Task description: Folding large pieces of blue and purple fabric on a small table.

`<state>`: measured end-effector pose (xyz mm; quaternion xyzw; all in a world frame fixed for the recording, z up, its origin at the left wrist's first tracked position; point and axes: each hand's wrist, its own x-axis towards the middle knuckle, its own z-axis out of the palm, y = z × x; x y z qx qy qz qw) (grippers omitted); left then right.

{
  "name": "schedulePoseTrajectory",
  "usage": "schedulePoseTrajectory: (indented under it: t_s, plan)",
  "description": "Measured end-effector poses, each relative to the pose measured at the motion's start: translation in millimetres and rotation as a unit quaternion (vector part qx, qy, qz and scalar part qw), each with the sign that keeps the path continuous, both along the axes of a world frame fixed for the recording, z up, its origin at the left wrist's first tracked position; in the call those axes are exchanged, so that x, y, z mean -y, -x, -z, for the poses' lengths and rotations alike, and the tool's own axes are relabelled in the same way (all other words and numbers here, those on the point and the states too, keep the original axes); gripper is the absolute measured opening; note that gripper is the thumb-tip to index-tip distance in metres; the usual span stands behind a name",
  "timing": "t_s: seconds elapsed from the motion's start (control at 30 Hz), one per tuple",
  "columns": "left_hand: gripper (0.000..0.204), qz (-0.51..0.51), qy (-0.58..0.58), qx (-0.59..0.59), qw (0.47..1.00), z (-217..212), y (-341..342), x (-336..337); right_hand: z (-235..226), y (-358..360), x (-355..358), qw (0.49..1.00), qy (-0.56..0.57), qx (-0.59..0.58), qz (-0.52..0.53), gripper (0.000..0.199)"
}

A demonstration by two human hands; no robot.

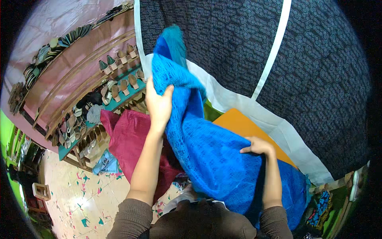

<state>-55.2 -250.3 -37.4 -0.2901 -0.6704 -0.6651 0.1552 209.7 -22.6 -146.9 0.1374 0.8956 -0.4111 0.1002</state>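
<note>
Clutching the blue lace cloth [211, 155], left hand [158, 104] high, right hand [258, 146] low.

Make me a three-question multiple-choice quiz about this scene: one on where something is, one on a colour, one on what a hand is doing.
1. Where are the shoes?
A. On the wooden racks at the person's left
B. On the orange sheet
C. In the right hand

2. What colour is the lacy cloth in both hands?
A. Maroon
B. Bright blue
C. Yellow

3. What is the left hand doing?
A. Hanging free
B. Pressing flat on the floor
C. Gripping the cloth's upper part

Answers:
1. A: the shoes sit in rows on the wooden racks.
2. B: the lacy cloth is bright blue; the maroon cloth lies under it.
3. C: the left hand is closed on bunched cloth, and the right hand holds it lower down.
</note>
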Motion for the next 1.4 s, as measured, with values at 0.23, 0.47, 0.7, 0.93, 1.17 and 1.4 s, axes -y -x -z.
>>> schedulePoseTrajectory:
  t_s: [0.23, 0.47, 0.7, 0.93, 1.17, 1.4]
  plan:
    - [0.060, -0.076, -0.017, 0.017, 0.997, 81.3, 33.5, 35.1, 48.0, -18.4, -33.7, 0.989, -0.085, -0.021, 0.119, 0.048]
    - [0.058, -0.085, -0.043, 0.225, 0.970, 223.4, 32.0, 63.5, 125.2, -12.7, -6.9, 0.961, -0.249, 0.070, 0.094, 0.048]
    - [0.062, -0.153, 0.110, 0.306, 0.933, 274.0, 21.3, 100.5, 144.6, -18.0, 21.0, 0.958, -0.259, 0.098, 0.070, 0.057]
    - [0.086, -0.258, 0.387, 0.133, 0.875, 269.3, 17.5, 96.9, 155.1, -32.1, 31.2, 0.964, -0.246, 0.071, 0.071, 0.080]
    - [0.063, 0.032, 0.413, -0.079, 0.907, 243.8, 1.6, -1.0, 178.7, -21.2, 31.7, 0.975, -0.133, 0.092, 0.153, 0.070]
    - [0.045, 0.165, 0.433, -0.123, 0.878, 260.8, -4.3, -92.0, 170.5, 11.2, 4.4, 0.962, -0.162, 0.023, 0.219, 0.032]
